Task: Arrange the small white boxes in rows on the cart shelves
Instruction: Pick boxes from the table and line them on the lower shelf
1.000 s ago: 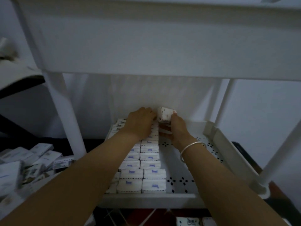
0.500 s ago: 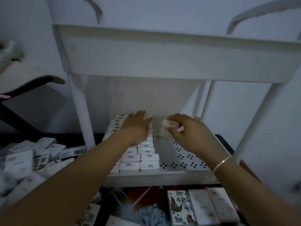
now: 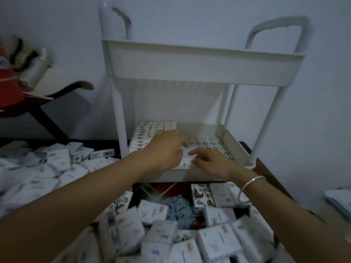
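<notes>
Our right grip is released: its straight fingers press on a box at the front of the lower shelf, just beside the filled rows. Our left grip lies palm down over those rows, fingertips near the box's far edge. Its thumb is hidden, so we cannot tell whether it pinches anything. We judge that one grip steadies the rows so they do not shift, while the other nudges this box flush against its neighbours, extending the rows toward the bare right half.

We see the boxes as small flat cardboard blocks, white with a dotted border and a little print; they look light and easy to slide. The shelf is pale moulded plastic. Its raised rim keeps the rows in, and its floor is pierced with diamond patterns. Round posts carry an upper tray. A loose pile of boxes lies in front of us.
</notes>
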`<state>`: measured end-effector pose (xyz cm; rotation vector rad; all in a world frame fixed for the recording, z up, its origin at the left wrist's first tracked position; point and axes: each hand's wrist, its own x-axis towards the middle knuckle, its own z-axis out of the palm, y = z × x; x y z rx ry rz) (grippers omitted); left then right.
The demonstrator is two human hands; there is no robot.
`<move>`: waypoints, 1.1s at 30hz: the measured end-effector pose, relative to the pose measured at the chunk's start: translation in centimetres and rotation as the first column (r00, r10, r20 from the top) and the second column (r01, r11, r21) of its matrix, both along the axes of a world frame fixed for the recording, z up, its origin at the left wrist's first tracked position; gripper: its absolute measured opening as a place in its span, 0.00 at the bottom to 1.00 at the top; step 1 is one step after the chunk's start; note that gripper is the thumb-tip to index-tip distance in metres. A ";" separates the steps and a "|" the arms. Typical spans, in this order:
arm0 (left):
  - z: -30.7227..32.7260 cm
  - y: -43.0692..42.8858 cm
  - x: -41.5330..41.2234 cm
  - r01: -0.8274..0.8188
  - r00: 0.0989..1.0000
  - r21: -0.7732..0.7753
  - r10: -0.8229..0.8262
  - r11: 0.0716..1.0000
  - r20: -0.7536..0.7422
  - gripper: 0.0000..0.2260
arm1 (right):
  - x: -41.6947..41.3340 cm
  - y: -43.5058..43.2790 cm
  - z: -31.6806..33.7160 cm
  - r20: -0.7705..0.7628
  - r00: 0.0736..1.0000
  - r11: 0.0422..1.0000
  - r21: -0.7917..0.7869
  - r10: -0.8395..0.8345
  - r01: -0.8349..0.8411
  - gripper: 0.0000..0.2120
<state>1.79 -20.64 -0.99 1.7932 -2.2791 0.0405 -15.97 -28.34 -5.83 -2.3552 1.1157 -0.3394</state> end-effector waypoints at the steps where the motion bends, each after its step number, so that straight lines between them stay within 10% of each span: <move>1: 0.4 1.2 -0.7 0.024 0.999 -0.014 -0.024 1.000 -0.021 0.13 | -0.1 0.3 0.1 0.014 1.000 1.000 0.014 -0.020 0.020 0.17; 11: -1.2 9.2 -7.4 0.265 0.963 0.338 -0.232 0.903 -0.135 0.14 | -5.2 6.9 2.2 0.119 0.986 0.940 -0.306 -0.120 0.152 0.14; 21: -2.5 9.2 -9.0 0.167 0.984 0.505 -0.115 0.847 -0.134 0.34 | -11.2 10.7 1.7 -0.113 0.990 0.997 -0.029 -0.079 0.076 0.10; 33: -2.9 7.7 -6.8 0.097 0.901 0.340 0.063 0.935 -0.430 0.22 | -11.7 11.3 0.7 -0.150 0.987 0.974 0.205 -0.063 0.094 0.24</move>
